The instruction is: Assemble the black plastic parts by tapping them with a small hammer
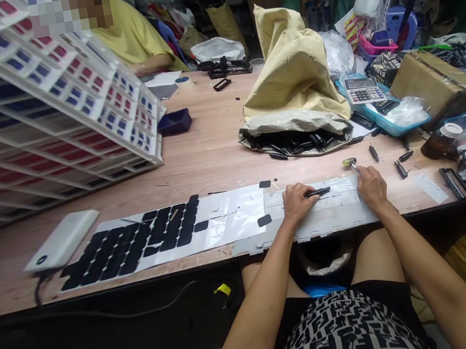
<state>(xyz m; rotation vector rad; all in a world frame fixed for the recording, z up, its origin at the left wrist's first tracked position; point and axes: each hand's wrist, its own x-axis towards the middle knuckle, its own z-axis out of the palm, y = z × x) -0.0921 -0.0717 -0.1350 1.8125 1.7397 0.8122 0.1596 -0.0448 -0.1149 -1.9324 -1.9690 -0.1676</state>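
Observation:
My left hand (pixel 298 202) is closed on a slim black cylindrical part (pixel 319 191), which points right over a grey board (pixel 334 220) at the table's front edge. Closed around the handle of a small mallet with a yellowish head (pixel 348 162) is my right hand (pixel 372 187), at the board's right end. The mallet head is up and apart from the black part. Left of the board lies a white sheet (pixel 227 223) with rows of black rounded pieces (pixel 112 251). Two similar loose pieces rest by the board's left end.
A large sack (pixel 289 81) spills black parts behind my hands. Several black parts lie at right, near a blue tray (pixel 403 122) bearing a calculator (pixel 364 91). A tall white crate (pixel 82 104) stands left, behind a white box (pixel 63 241). Across the table sits a person in yellow (pixel 139 41).

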